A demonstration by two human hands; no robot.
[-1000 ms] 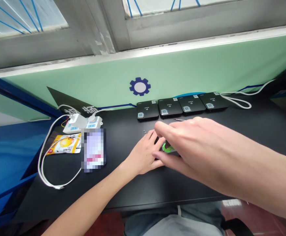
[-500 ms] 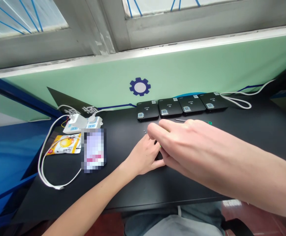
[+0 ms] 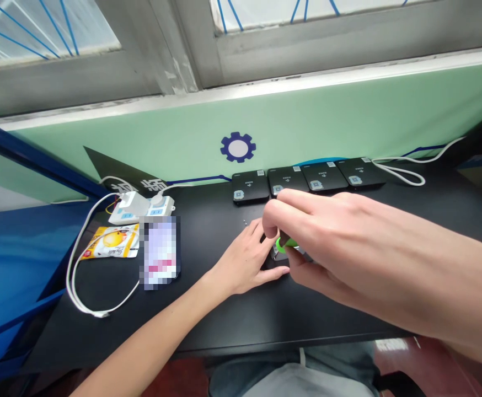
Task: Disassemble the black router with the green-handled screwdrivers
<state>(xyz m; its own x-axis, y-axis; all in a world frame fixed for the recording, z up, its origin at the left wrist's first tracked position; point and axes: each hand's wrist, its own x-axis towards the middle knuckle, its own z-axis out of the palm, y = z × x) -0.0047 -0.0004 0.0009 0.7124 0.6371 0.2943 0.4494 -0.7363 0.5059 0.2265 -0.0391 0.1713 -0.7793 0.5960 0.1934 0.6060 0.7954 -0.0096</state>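
Observation:
A small flat device with a silvery face and dark edge lies on the black table, mostly hidden by my hands. My left hand holds it from the left, thumb along its near edge and fingers along its far side. Above it, my right hand is closed round a screwdriver with a bright green and dark handle. The screwdriver's tip is hidden. Just past my left fingertips lie several tiny screws.
Several flat black boxes with stickers stand in a row along the wall. At the left are a white power strip, a yellow-white snack packet, a blurred-out phone-like item and a looped white cable.
My right hand has shifted slightly right, uncovering more of the green handle and the device. It now covers the thin green-ended tool behind it. My left hand stays nearly in place.

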